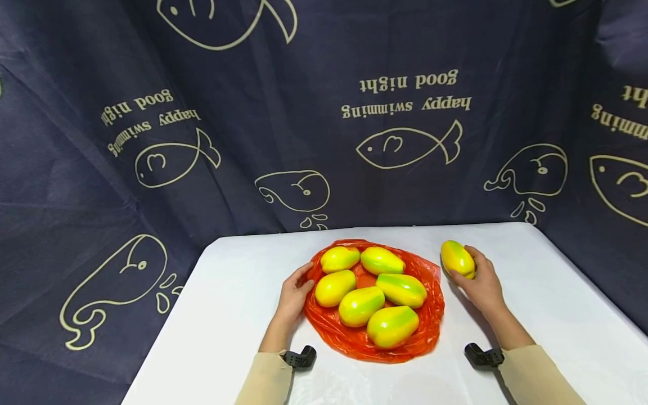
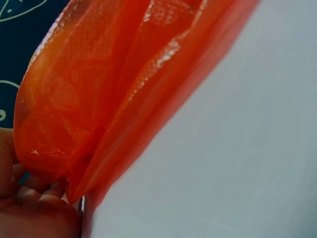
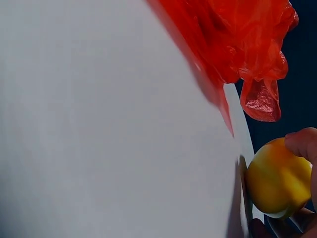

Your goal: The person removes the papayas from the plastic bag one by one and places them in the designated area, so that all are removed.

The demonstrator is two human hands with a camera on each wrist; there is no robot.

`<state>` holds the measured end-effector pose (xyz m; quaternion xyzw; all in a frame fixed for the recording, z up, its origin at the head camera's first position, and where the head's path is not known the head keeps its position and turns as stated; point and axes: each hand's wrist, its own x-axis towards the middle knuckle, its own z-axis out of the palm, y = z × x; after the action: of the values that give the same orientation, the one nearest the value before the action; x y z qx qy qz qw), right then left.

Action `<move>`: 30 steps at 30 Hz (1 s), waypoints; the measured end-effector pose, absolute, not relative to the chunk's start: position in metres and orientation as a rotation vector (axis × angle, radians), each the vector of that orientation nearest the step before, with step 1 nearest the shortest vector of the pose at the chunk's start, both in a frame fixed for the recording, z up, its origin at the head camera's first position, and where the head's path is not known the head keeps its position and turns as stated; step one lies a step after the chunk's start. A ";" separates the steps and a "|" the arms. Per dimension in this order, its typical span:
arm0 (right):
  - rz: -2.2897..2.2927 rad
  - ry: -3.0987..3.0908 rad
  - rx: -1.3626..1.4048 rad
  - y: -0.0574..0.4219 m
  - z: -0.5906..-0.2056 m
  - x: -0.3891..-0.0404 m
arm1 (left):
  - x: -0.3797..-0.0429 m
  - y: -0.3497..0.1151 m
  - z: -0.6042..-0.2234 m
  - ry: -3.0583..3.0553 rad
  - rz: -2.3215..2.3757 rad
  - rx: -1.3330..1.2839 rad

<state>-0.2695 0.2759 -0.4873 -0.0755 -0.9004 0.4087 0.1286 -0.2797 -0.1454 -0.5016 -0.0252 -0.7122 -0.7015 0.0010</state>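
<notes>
An open red plastic bag (image 1: 324, 337) lies spread on the white table, with several yellow-green papayas (image 1: 392, 327) resting in it. At the bag's left rim, my left hand (image 1: 293, 295) grips the edge of the plastic; in the left wrist view the bag (image 2: 114, 99) gathers to a fold at the curled fingers (image 2: 37, 196). To the right of the bag, my right hand (image 1: 483, 281) holds another papaya (image 1: 455, 259) between thumb and fingers. This papaya (image 3: 277, 178) is close over the tabletop in the right wrist view, apart from the bag.
The white table (image 1: 228, 315) reaches back to a dark blue curtain (image 1: 324, 112) printed with fish and whales. Black straps with small devices sit on the left wrist (image 1: 300, 357) and the right wrist (image 1: 484, 356).
</notes>
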 end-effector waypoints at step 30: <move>0.916 -2.545 -0.047 0.276 -0.478 -0.258 | -0.280 -0.146 -0.501 -2.204 -2.248 -0.063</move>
<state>-0.2575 0.2758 -0.4778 -0.0168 -0.9184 0.3307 0.2165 -0.2796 -0.1463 -0.5012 -0.0199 -0.6999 -0.7139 -0.0036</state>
